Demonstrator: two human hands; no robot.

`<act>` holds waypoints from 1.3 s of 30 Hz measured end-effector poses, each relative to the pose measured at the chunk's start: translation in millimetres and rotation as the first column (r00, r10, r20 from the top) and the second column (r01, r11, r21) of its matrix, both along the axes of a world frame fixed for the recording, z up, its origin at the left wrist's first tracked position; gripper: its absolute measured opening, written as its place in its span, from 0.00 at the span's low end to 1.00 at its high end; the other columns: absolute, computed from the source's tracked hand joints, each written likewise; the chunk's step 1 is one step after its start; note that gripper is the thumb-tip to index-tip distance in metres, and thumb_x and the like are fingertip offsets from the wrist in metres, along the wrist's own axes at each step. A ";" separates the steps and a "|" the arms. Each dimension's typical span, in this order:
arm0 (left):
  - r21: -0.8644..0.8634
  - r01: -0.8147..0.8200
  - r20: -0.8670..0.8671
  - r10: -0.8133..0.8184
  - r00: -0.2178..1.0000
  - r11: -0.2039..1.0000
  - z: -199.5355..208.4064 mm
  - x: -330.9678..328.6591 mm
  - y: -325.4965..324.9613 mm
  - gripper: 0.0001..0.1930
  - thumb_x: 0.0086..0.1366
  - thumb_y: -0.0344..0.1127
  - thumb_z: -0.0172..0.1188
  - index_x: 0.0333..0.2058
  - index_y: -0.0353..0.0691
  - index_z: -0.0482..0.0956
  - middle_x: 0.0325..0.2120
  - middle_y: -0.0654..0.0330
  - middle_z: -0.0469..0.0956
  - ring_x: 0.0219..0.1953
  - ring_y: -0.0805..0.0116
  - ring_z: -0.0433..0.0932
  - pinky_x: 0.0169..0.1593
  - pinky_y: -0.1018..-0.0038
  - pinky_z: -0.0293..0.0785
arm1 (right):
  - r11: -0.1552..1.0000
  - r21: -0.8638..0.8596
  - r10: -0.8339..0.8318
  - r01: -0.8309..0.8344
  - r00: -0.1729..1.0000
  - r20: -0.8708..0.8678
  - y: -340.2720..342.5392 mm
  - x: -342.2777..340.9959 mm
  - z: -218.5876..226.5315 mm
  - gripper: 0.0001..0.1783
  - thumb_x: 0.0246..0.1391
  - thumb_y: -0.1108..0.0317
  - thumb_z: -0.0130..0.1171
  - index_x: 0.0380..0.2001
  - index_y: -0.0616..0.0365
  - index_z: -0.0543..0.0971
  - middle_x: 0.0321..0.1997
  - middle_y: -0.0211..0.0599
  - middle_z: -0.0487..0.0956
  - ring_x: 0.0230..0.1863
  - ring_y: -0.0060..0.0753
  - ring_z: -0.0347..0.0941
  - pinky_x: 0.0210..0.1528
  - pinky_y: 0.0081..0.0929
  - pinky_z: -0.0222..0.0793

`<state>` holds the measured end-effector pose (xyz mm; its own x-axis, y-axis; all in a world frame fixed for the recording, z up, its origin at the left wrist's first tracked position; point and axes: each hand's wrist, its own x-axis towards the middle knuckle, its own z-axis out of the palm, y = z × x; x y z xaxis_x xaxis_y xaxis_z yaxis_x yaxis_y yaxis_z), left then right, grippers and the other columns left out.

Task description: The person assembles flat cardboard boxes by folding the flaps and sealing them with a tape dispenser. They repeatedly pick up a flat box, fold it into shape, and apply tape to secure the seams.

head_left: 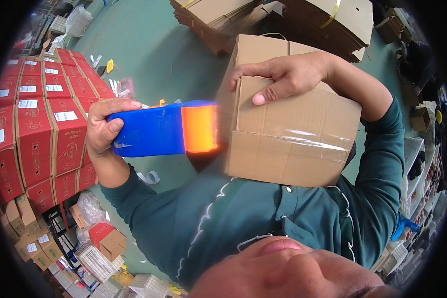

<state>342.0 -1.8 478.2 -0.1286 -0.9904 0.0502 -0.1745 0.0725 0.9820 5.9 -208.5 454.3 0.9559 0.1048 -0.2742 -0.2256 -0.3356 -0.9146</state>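
Note:
My left hand (106,124) is wrapped round the back end of a blue tape dispenser (151,130). Its orange front end has a toothed edge and points at a brown cardboard box (288,139), with a small gap between them. The box is held up against my front, and shiny clear tape (303,138) runs along one side of it. My right hand (295,75) grips the box from above, the thumb flat on its face and the other fingers bent over the far edge. The box's underside is hidden.
Red cartons (37,134) are stacked high on the left. Strapped flat cardboard bundles (218,17) lie on the green floor ahead. Below the stack are small brown boxes (37,246) and a white crate (97,260). Shelving (412,174) lines the right side.

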 end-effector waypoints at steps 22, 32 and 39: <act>0.146 0.261 -0.332 -0.202 0.922 0.954 -220.3 0.6 -35.9 0.35 0.50 0.64 0.71 0.39 0.31 0.84 0.29 0.64 0.77 0.35 0.75 0.75 0.41 0.77 0.71 | 0.990 -0.084 0.124 -0.116 0.989 0.086 -13.0 9.8 -4.9 0.48 0.40 0.53 0.79 0.61 0.57 0.64 0.59 0.38 0.68 0.61 0.37 0.67 0.61 0.33 0.67; 0.107 0.350 -0.317 -0.302 0.899 0.931 -238.2 -21.3 -48.8 0.27 0.60 0.54 0.68 0.42 0.31 0.83 0.33 0.65 0.80 0.37 0.77 0.75 0.45 0.78 0.72 | 0.968 -0.232 0.097 -0.097 0.995 -0.009 -7.7 15.0 14.8 0.48 0.41 0.55 0.79 0.62 0.55 0.66 0.62 0.38 0.70 0.64 0.40 0.67 0.64 0.36 0.67; 0.191 0.331 -0.163 -0.303 0.939 0.924 -192.1 -39.6 -54.7 0.30 0.63 0.54 0.64 0.52 0.32 0.79 0.44 0.59 0.82 0.44 0.75 0.78 0.50 0.76 0.75 | 0.707 -0.706 0.060 -0.052 0.998 -0.014 19.3 8.7 59.3 0.38 0.50 0.43 0.66 0.59 0.55 0.73 0.66 0.43 0.68 0.70 0.47 0.61 0.70 0.50 0.54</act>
